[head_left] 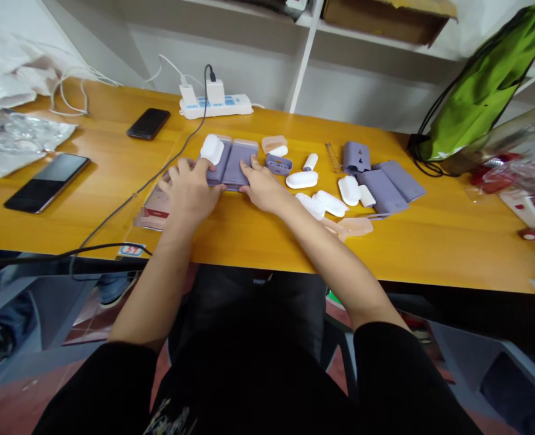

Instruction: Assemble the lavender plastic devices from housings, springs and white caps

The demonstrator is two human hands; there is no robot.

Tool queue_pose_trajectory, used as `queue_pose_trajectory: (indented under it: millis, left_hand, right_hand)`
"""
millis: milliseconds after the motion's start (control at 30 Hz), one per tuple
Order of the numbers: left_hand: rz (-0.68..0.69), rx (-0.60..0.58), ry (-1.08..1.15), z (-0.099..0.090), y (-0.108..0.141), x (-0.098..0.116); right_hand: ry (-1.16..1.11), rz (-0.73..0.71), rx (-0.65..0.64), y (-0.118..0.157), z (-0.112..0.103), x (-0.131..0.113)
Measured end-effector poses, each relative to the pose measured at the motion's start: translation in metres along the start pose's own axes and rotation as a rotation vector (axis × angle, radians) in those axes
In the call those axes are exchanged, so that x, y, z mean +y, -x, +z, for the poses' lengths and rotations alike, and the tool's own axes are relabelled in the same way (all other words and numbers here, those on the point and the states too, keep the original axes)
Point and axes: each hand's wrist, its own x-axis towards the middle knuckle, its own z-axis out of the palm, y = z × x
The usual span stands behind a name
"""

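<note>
Purple panels (239, 162), partly hidden!
Your left hand (191, 188) covers their near-left corner, your right hand (264, 186) their near-right; can't tell if either grip clamps.

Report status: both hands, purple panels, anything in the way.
Left hand at left purple panel, right hand on right purple panel. White piece atop left purple panel. Gray cable beside left hand, possibly in the way.

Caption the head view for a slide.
Left hand and right hand touching lilac panels on a yellow-brown table, loose white parts lying to the right.
</note>
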Motion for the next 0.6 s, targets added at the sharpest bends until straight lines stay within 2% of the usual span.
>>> queue_pose_trajectory:
  millis: [67, 133, 200, 267, 367, 433, 533, 600]
  left_hand:
    - [-0.003, 0.017, 0.034, 0.002, -0.002, -0.004]
    - [0.007, 0.046, 0.113, 0.002, -0.005, -0.005]
    - [0.056, 0.122, 0.241, 0.002, -0.012, 0.0]
    - [0.174, 0.204, 0.388, 0.003, -0.022, 0.014]
    - [0.455, 0.199, 0.569, 0.009, -0.042, 0.045]
    - [0.583, 0.169, 0.656, 0.018, -0.056, 0.065]
    - [0.599, 0.2, 0.8, 0.04, -0.072, 0.084]
    - [0.581, 0.26, 0.906, 0.055, -0.075, 0.088]
  right_hand:
    - [-0.028, -0.013, -0.008, 0.002, -0.009, 0.002]
    - [-0.071, -0.054, 0.039, 0.009, -0.028, 0.013]
    - [-0.122, -0.099, 0.183, 0.022, -0.056, 0.034]
    - [-0.188, -0.087, 0.372, 0.041, -0.088, 0.067]
    - [-0.26, 0.046, 0.564, 0.078, -0.126, 0.126]
    - [-0.253, 0.181, 0.648, 0.103, -0.14, 0.164]
    - [-0.118, 0.358, 0.741, 0.134, -0.148, 0.203]
    - [-0.053, 0.466, 0.791, 0.145, -0.149, 0.217]
